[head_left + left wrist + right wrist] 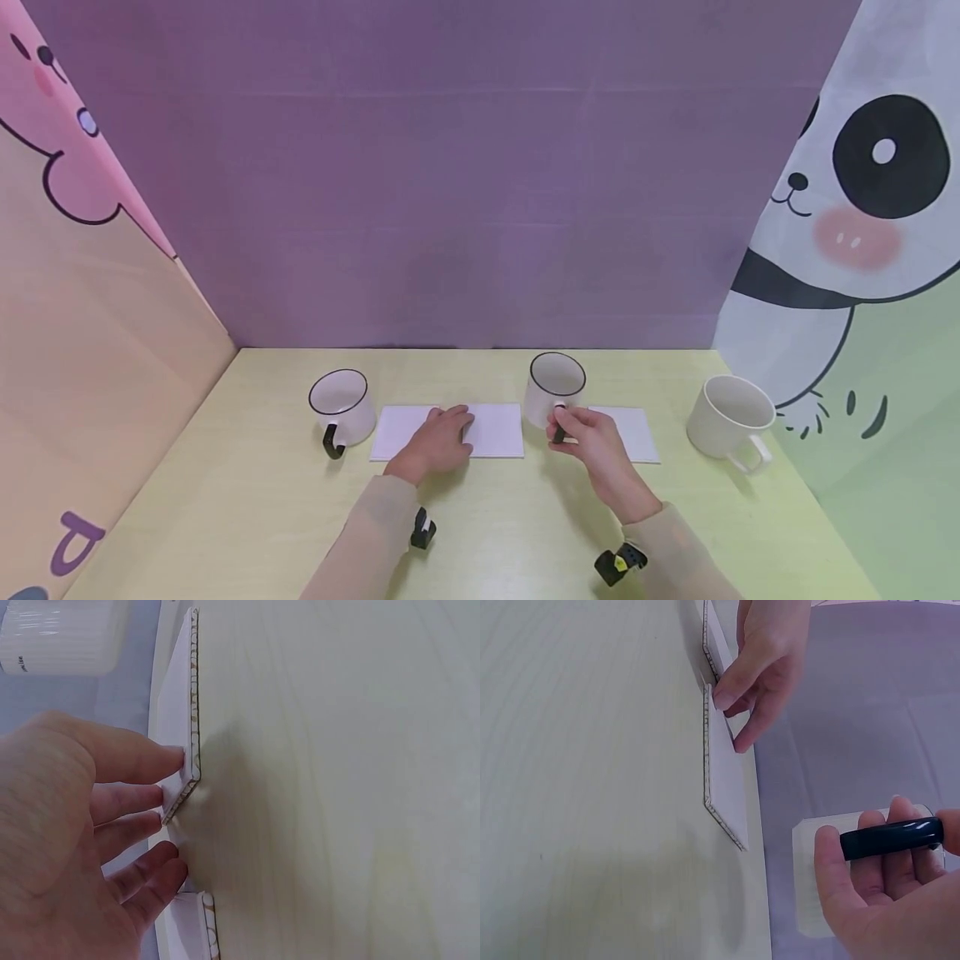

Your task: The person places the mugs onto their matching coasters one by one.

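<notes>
My left hand (438,442) reaches over two white rectangular boards that lie end to end. Its thumb and fingers grip the left end of the middle board (497,431), thumb at the near corner; part of the left board (393,427) is hidden beneath the hand. In the left wrist view the middle board (180,690) shows a patterned cut edge by the thumb. My right hand (596,450) pinches the black handle (892,838) of a white, black-rimmed mug (542,400). The mug stands upright, between the middle board and the right board (626,429).
On the left is another white mug (352,412) with a black rim and black handle. An all-white mug (723,425) stands near the right edge of the pale wooden table (262,517). A purple cloth (450,183) hangs behind, with cartoon-printed panels at both sides.
</notes>
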Available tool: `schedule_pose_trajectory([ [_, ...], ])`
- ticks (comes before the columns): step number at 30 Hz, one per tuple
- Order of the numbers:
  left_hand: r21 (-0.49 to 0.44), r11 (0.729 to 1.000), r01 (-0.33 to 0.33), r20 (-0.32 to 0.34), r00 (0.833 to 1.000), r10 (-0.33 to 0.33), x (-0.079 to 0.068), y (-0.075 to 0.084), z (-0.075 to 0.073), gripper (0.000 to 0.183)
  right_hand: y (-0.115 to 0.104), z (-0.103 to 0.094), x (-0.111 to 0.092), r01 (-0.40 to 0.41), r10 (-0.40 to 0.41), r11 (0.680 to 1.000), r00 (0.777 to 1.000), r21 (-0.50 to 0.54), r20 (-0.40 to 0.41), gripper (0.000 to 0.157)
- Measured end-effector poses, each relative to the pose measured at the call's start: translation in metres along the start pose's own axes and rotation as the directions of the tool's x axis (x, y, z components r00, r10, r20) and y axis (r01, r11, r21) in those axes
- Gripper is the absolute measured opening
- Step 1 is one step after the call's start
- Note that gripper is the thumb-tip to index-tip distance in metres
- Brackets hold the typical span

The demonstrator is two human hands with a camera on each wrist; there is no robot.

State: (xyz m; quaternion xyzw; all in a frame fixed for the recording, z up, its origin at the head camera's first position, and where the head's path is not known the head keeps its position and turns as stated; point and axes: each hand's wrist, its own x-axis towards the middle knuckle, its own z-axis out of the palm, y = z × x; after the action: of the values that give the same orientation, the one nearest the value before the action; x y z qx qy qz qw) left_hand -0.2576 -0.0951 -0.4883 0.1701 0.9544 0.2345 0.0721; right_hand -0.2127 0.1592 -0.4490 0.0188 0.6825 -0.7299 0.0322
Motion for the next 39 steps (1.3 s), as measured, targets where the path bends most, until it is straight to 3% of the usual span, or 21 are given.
schedule_pose_trajectory([
  [15, -0.017, 1.0, 0.006, 0.001, 1.0, -0.006, -0.002, -0.001, 0.0, 0.053, 0.001, 0.022, 0.001, 0.034, -0.034, 0.999, 0.999, 0.034, -0.012, 0.02],
  [39, -0.004, 1.0, 0.017, 0.012, 1.0, -0.017, 0.003, 0.001, -0.001, 0.052, 0.005, 0.038, 0.006, 0.022, -0.022, 1.0, 1.0, -0.021, 0.011, 0.023],
])
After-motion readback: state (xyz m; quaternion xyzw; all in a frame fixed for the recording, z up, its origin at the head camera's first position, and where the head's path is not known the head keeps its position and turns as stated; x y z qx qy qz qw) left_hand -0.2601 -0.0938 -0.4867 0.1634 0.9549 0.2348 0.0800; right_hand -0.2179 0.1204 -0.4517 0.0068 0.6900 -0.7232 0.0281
